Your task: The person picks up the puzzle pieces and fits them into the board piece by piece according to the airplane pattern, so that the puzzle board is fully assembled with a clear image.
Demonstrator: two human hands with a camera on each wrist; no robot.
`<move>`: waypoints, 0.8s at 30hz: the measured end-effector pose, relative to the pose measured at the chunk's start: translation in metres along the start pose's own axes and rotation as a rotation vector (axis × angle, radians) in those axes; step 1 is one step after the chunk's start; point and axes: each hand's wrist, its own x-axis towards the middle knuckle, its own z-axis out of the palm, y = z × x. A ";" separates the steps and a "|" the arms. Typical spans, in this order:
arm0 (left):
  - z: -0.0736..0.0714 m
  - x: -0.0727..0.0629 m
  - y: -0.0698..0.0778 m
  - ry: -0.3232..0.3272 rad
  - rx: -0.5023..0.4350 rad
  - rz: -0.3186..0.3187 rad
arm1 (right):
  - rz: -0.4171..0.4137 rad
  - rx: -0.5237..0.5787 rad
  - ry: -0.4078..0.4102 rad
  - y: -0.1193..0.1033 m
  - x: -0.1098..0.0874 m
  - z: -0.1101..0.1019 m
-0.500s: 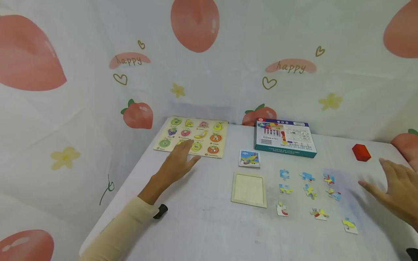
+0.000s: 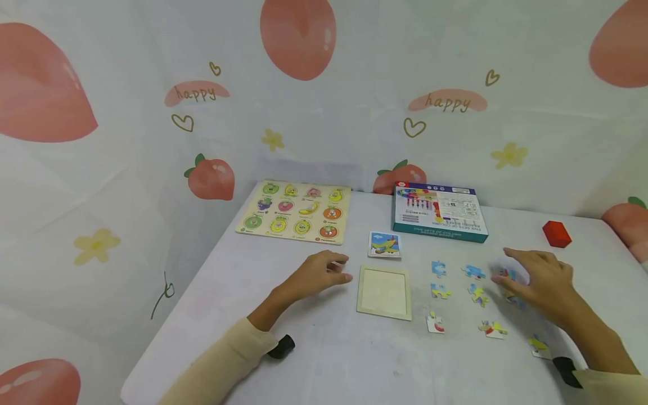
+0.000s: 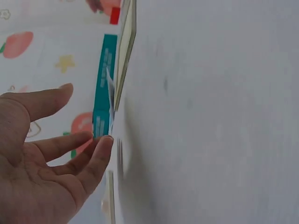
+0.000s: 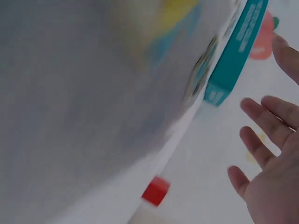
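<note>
My left hand (image 2: 319,274) is just left of a square wooden puzzle frame (image 2: 358,292), fingers relaxed and holding nothing. In the left wrist view that hand (image 3: 65,158) shows thumb and fingers spread apart. Over the right column of loose jigsaw pieces hangs my right hand (image 2: 544,284), partly hiding them. The right wrist view shows the hand (image 4: 271,149) with loose, parted fingers and nothing in them. Jigsaw pieces with blue, yellow and red print lie in rows, among them a blue piece (image 2: 474,271) and a yellow one (image 2: 478,295). A card with an airplane picture (image 2: 385,245) lies behind the frame.
A wooden fruit puzzle board (image 2: 295,211) lies at the back left. At the back middle is a teal-edged box (image 2: 439,212), with a red block (image 2: 557,234) to its right. A white cloth printed with peaches (image 2: 324,124) hangs behind the table.
My left hand has moved right and nearer, from the fruit board to beside the wooden frame. My right hand has come in leftward from the right edge to over the jigsaw pieces.
</note>
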 end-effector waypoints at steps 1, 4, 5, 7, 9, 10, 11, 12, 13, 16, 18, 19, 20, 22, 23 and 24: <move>0.004 0.001 0.002 -0.010 -0.004 -0.007 | -0.014 0.021 -0.013 -0.007 0.003 0.002; 0.014 0.005 0.007 -0.028 -0.029 -0.029 | -0.049 0.063 -0.073 -0.024 0.010 0.006; 0.017 0.006 0.009 -0.031 -0.039 -0.034 | -0.053 0.082 -0.102 -0.030 0.012 0.007; 0.022 0.008 0.011 -0.034 -0.053 -0.043 | -0.053 0.122 -0.168 -0.041 0.017 0.008; 0.027 0.010 0.013 -0.031 -0.051 -0.047 | -0.050 0.167 -0.221 -0.050 0.022 0.008; 0.029 0.012 0.015 -0.026 -0.043 -0.047 | -0.048 0.187 -0.241 -0.054 0.025 0.008; 0.031 0.013 0.016 -0.021 -0.034 -0.047 | -0.047 0.204 -0.260 -0.059 0.028 0.008; 0.032 0.014 0.017 -0.016 -0.021 -0.048 | -0.044 0.219 -0.275 -0.062 0.031 0.008; 0.033 0.015 0.018 -0.013 -0.011 -0.048 | -0.043 0.231 -0.287 -0.066 0.033 0.008; 0.034 0.017 0.021 -0.012 0.004 -0.054 | -0.034 0.263 -0.329 -0.073 0.043 0.010; 0.034 0.017 0.022 -0.017 0.003 -0.059 | -0.028 0.280 -0.351 -0.075 0.048 0.011; 0.034 0.017 0.022 -0.021 -0.004 -0.059 | -0.031 0.286 -0.356 -0.076 0.050 0.012; 0.034 0.017 0.021 -0.025 -0.009 -0.059 | -0.032 0.291 -0.362 -0.076 0.052 0.013; 0.034 0.017 0.020 -0.033 -0.017 -0.058 | -0.032 0.297 -0.365 -0.077 0.055 0.015; 0.034 0.017 0.020 -0.038 -0.020 -0.056 | -0.033 0.299 -0.365 -0.078 0.056 0.016; 0.034 0.017 0.020 -0.042 -0.020 -0.055 | -0.032 0.300 -0.365 -0.078 0.057 0.017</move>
